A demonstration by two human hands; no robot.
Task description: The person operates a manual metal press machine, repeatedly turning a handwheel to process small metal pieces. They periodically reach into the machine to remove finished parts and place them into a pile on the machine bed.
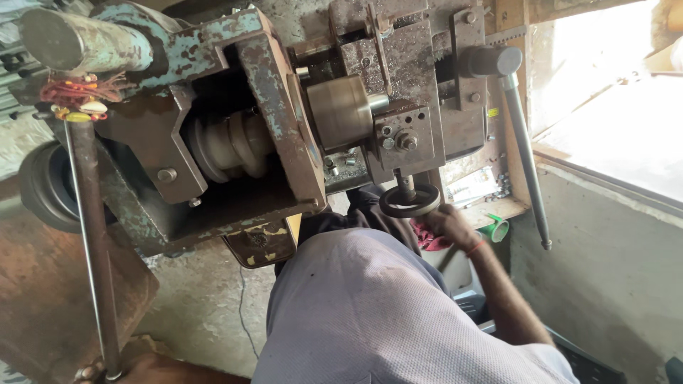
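Note:
My right hand (pixel 449 223) reaches out from my grey shirt (pixel 370 313) and closes on the right rim of a small black handwheel (pixel 408 201). The handwheel sits under the tool block (pixel 398 136) of an old lathe with worn teal paint (pixel 277 121). A dull steel cylinder (pixel 341 110) sits just left of the tool block. At the bottom left edge, my left hand (pixel 91 371) wraps its fingers around the lower end of a long rusty rod (pixel 89 235); most of that hand is out of frame.
A stepped pulley (pixel 229 146) sits inside the machine's open housing. A long grey lever (pixel 526 156) with a dark knob (pixel 491 60) hangs at the right. Nearby are a green cup (pixel 498 229), a red cloth (pixel 428 240), red threads (pixel 77 94) and a bright window (pixel 612 107).

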